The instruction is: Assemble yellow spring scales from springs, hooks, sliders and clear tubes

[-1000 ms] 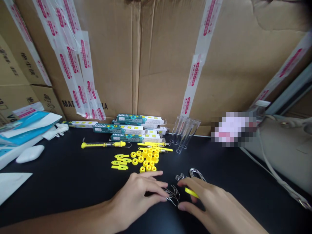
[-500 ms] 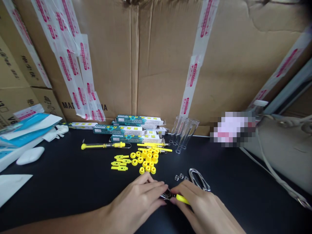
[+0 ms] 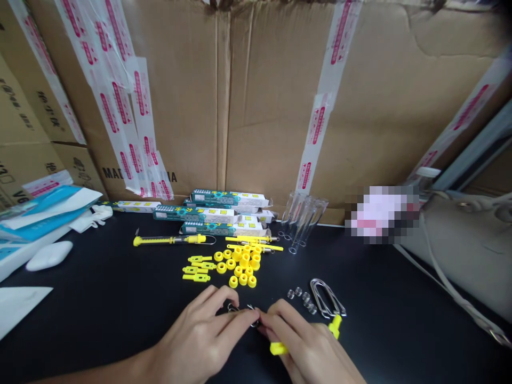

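Note:
My left hand [image 3: 204,330] and my right hand [image 3: 308,346] meet low at the centre of the black table [image 3: 120,298]. Their fingertips pinch a small metal wire hook [image 3: 244,310] between them. My right hand also grips a yellow plastic piece [image 3: 334,325], which sticks out by the knuckles and below the fingers. Just right of my right hand lies a bundle of metal wire loops [image 3: 326,298], with a few small clear rings [image 3: 302,296] beside it. Beyond the hands sits a heap of yellow round caps [image 3: 242,264] and yellow flat clips [image 3: 197,268].
Boxed tools [image 3: 212,213] are stacked against a large taped cardboard box [image 3: 260,90]. A yellow-handled tool [image 3: 172,239] lies left of the caps, clear tubes [image 3: 302,221] right of them. Blue-white packages [image 3: 36,213] and a white oval object [image 3: 48,254] sit far left; a beige bag [image 3: 468,245] right.
Both hands have drawn nearer to me and slightly left. The wire hooks went from lying under spread fingers to a pinch between both hands. The yellow piece turned in my right hand.

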Motion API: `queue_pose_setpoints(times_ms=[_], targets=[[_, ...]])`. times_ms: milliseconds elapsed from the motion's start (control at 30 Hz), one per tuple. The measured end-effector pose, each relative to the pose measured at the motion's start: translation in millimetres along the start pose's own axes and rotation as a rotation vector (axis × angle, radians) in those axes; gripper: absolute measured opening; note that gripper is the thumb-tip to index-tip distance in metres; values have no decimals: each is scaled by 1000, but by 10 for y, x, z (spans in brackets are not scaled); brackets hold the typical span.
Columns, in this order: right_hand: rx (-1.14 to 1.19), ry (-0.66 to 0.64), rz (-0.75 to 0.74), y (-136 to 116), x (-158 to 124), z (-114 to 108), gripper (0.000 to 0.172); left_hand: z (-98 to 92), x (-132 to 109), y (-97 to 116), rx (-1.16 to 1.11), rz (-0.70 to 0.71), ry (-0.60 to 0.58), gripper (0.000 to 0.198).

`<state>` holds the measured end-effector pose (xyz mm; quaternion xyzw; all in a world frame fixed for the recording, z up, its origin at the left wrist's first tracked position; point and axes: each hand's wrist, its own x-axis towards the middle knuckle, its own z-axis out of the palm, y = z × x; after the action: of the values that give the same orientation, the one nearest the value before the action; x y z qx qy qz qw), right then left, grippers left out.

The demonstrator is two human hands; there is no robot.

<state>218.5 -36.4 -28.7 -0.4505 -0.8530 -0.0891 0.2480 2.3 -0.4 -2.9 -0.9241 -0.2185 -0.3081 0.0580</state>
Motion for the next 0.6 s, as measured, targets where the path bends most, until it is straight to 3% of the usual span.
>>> queue_pose_setpoints(times_ms=[133, 333, 433, 600], targets=[[0, -99, 32, -5, -49, 38, 30, 8, -22, 0, -13, -19, -8, 33], [-139, 73, 24, -22, -56, 35, 30, 51, -37, -29, 36, -31, 12, 26], [-229, 122, -22, -70, -65, 25, 43, 63, -59, -77, 62, -50, -21, 23], [-241, 157, 66, -196, -130, 45, 64, 71, -82, -134, 11, -67, -117, 20]])
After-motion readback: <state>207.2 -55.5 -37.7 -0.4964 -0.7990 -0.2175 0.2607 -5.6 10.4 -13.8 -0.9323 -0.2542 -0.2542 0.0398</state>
